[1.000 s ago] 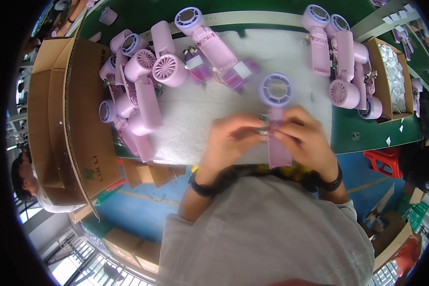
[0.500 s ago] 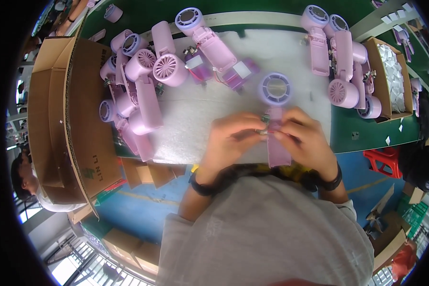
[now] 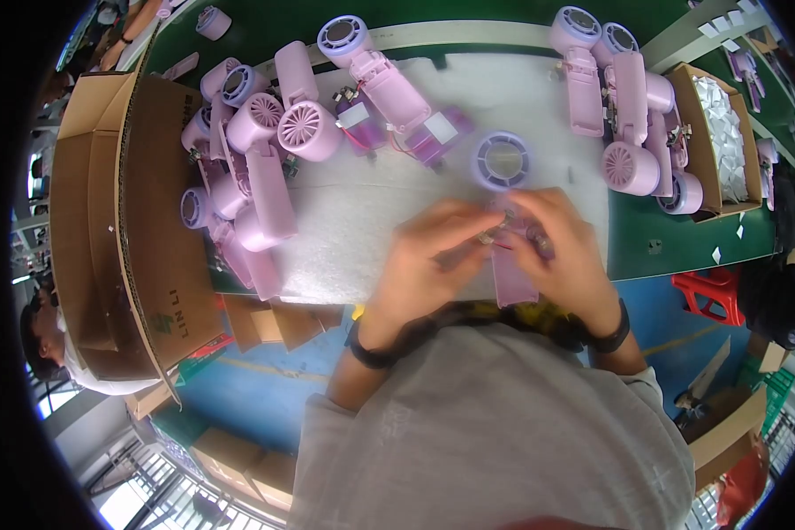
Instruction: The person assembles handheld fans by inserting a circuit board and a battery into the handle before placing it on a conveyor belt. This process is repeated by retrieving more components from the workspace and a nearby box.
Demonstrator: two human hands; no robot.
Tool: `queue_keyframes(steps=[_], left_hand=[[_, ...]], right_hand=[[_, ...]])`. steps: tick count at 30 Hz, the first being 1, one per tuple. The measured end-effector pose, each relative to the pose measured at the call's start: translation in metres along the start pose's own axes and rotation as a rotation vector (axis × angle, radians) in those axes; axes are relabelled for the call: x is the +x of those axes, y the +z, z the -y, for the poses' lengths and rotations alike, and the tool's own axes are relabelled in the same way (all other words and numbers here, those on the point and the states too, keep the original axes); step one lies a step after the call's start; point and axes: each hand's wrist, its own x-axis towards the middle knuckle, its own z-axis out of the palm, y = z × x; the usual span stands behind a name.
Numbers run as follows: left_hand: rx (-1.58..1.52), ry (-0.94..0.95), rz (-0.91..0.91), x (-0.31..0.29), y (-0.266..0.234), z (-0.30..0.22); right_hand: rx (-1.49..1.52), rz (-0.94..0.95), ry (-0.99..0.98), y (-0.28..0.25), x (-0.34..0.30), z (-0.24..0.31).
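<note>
A pink handheld fan (image 3: 515, 279) with a lilac ring around its head lies on the white mat (image 3: 353, 247) in front of me, its handle opened. Over that handle my left hand (image 3: 437, 252) pinches a small circuit board (image 3: 495, 231) between thumb and fingers. My right hand (image 3: 561, 252) bends around the other side of the handle, fingers curled near the same board and its thin wires. What the right fingertips hold is blurred and partly hidden. Beyond my hands lie another open fan (image 3: 396, 93) and two purple battery packs (image 3: 440, 137) with white labels and red wires.
Pink fans (image 3: 265, 168) are piled at the left, beside a tall cardboard box (image 3: 172, 221). More fans (image 3: 629, 97) lie at the right, near a carton of white pieces (image 3: 724, 146). A red stool (image 3: 708, 296) stands on the floor. A person (image 3: 49, 340) is at the left.
My right hand has shifted up along the handle toward the fan head, its fingers curling more. The left hand stays near the board. The whole view has shifted slightly.
</note>
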Motion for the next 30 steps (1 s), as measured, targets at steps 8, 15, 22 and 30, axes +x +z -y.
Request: queue_keyframes(steps=[8, 15, 22, 30], left_hand=[[-0.045, -0.049, -0.056, -0.005, 0.007, 0.008], [-0.029, -0.056, -0.043, -0.003, 0.006, 0.010], [0.053, 0.079, -0.132, -0.001, 0.009, 0.014], [0.085, 0.073, -0.164, -0.001, 0.012, 0.013]], right_hand=[[-0.160, 0.110, -0.032, -0.004, 0.002, 0.002], [-0.207, 0.113, -0.104, -0.007, 0.006, 0.001], [-0.208, 0.156, -0.121, -0.010, 0.009, 0.003], [-0.225, 0.151, -0.065, -0.012, 0.013, 0.007]])
